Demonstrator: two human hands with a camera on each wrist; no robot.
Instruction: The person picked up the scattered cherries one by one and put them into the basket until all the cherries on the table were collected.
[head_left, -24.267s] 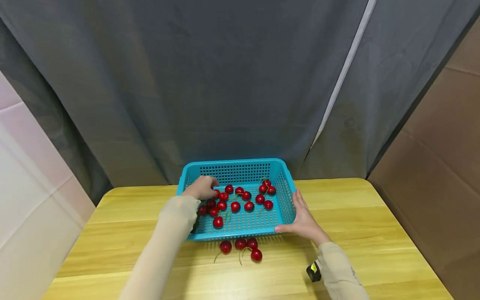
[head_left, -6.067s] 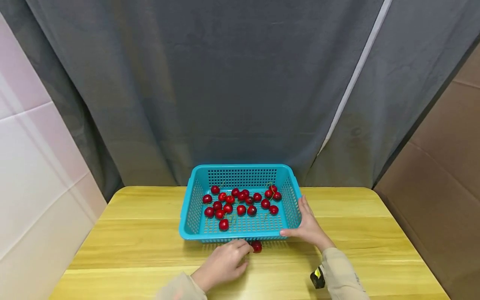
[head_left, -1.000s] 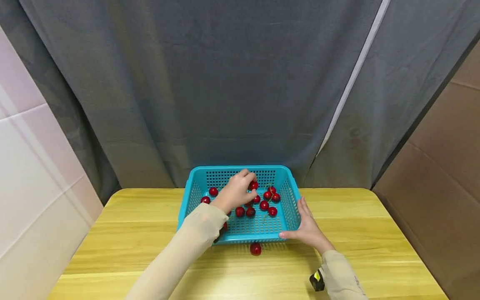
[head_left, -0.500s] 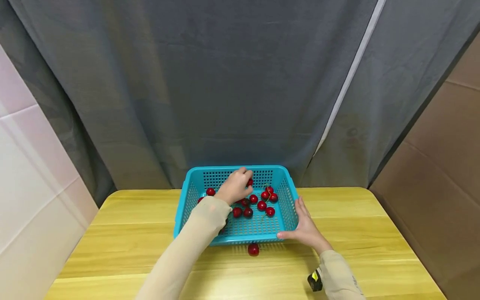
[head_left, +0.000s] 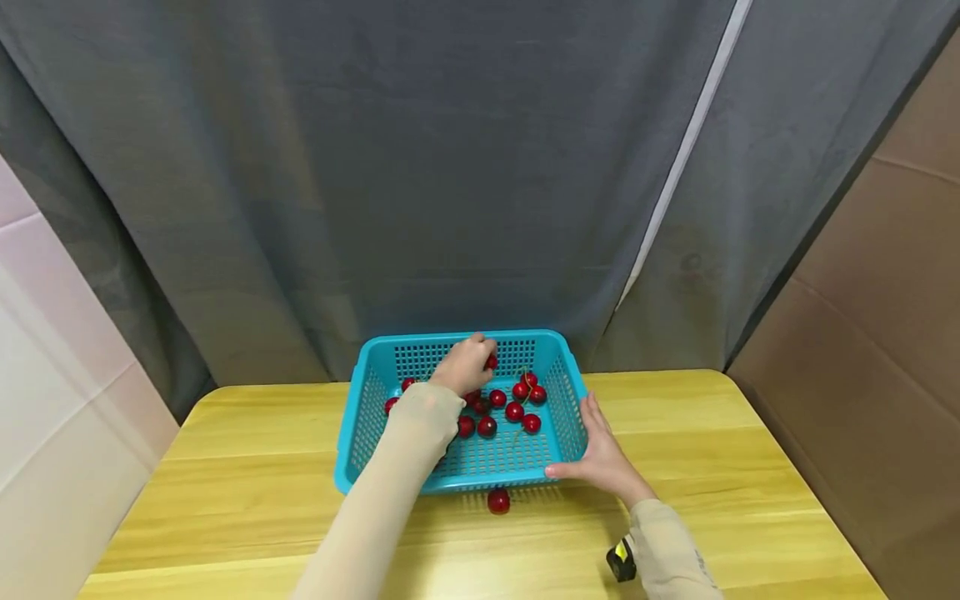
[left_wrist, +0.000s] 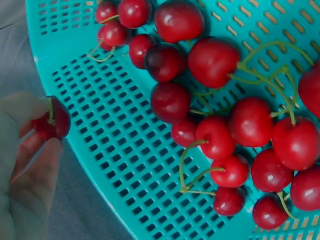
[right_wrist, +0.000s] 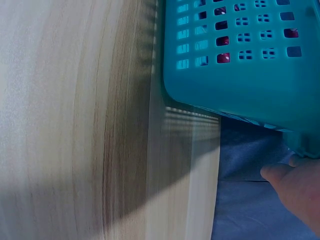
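My left hand is over the back part of the blue-green plastic basket, thumb and fingertips pinching a dark red cherry by its sides. In the left wrist view that cherry overlaps the basket's rim, its green stem lying against it. Several more cherries lie spread on the basket floor, some with stems joined; my left forearm hides part of them. My right hand rests at the basket's front right corner, thumb on the front rim and straight fingers along the right side.
A single cherry lies on the wooden table just in front of the basket. Behind the table hangs a grey curtain. A brown panel stands at the right, a pale one at the left.
Several cherries lay before the basket earlier; one lies there now. Six seconds ago my left hand was at the table cherries; it has since moved into the basket. My right hand stays at the corner.
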